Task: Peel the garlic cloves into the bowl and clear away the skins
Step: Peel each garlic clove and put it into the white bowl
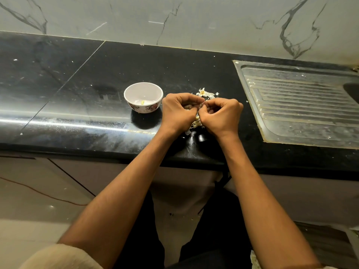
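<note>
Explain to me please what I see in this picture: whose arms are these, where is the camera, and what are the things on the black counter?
There is no machine here. A person wears one camera on the head, looking forward and down, so the two bare arms are the person's own. The left hand and the right hand meet over a black counter, fingers curled together around something small, probably a garlic clove being peeled; the clove itself is mostly hidden. Under and behind the hands lies a pile of garlic skins. Left of the hands stands a small white bowl with flowers outside; inside is one pale yellow piece, likely a peeled clove. On the right is a steel sink drainboard.
</note>
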Demonstrator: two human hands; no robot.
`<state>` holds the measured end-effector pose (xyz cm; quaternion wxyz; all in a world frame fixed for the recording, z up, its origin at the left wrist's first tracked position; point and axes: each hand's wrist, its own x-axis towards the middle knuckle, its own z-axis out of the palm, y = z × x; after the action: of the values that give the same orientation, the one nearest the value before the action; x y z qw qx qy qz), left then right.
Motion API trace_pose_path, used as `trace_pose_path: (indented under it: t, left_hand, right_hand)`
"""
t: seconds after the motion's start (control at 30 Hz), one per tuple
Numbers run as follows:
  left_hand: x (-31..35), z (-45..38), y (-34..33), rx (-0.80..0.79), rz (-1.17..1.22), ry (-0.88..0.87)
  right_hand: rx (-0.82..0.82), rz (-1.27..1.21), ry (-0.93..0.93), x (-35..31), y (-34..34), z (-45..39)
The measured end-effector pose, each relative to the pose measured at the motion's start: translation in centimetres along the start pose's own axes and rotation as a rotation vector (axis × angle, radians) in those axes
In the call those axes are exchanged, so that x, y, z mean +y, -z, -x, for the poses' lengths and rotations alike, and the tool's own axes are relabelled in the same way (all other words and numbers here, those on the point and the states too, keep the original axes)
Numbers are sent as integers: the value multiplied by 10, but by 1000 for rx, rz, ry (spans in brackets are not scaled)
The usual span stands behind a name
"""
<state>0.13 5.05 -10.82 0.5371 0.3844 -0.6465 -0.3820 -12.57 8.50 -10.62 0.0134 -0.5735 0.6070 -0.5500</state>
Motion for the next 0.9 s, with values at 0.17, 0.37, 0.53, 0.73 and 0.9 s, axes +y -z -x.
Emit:
trace_pose_path:
  t: [0.17, 0.37, 0.53, 0.73, 0.9]
  left_hand:
    - [-3, -1, 0, 1, 61, 39]
    - [0, -2, 3, -45, 193, 95]
    - [-3, -4, 3, -79, 244, 121]
    - [-5, -6, 3, -106, 247, 126]
    - [-10, -8, 3, -110, 200, 120]
  right_hand:
    - [-2, -110, -98, 3, -2, -1]
    - [-49, -268, -229, 3, -2, -4]
    - [-62, -401, -280, -2, 1, -4]
    - [-76, -490, -349, -2, 3, -5]
    - [-56, -442, -351, 4, 0, -6]
